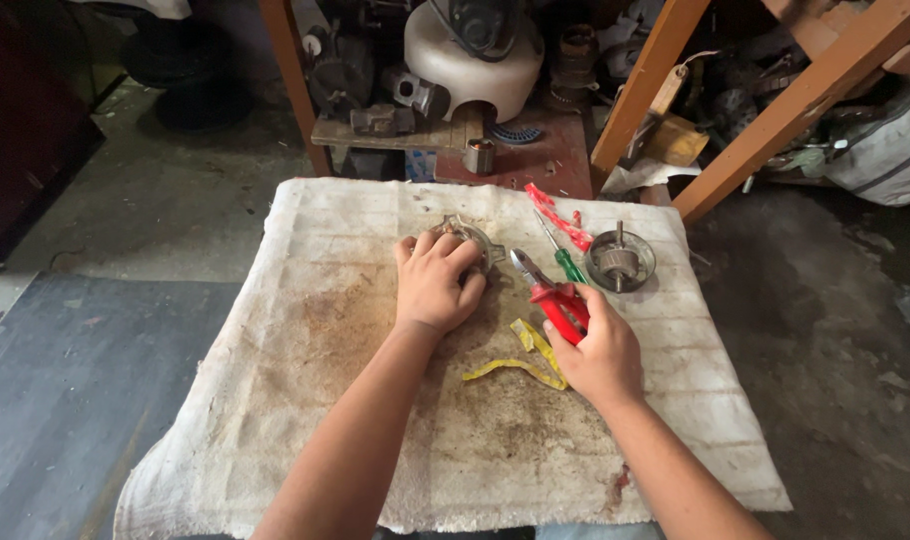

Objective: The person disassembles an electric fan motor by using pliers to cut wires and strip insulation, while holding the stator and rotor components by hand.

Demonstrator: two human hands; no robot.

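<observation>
Gripping red pliers [555, 293], right hand [600, 355]; left hand [435, 285] clasps metal part [472, 240]

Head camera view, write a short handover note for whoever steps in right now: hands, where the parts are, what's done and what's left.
Left hand: palm down over a round metal motor part on the stained white cloth, fingers curled over it.
Right hand: gripping red-handled pliers, jaws pointing toward that part but apart from it.
Nearby on the cloth: green-handled screwdriver, red plastic strip, yellow strip, and a second round part with a shaft to the right.
Done: two round parts lie separately.
Left: pliers have not yet touched the held part.
</observation>
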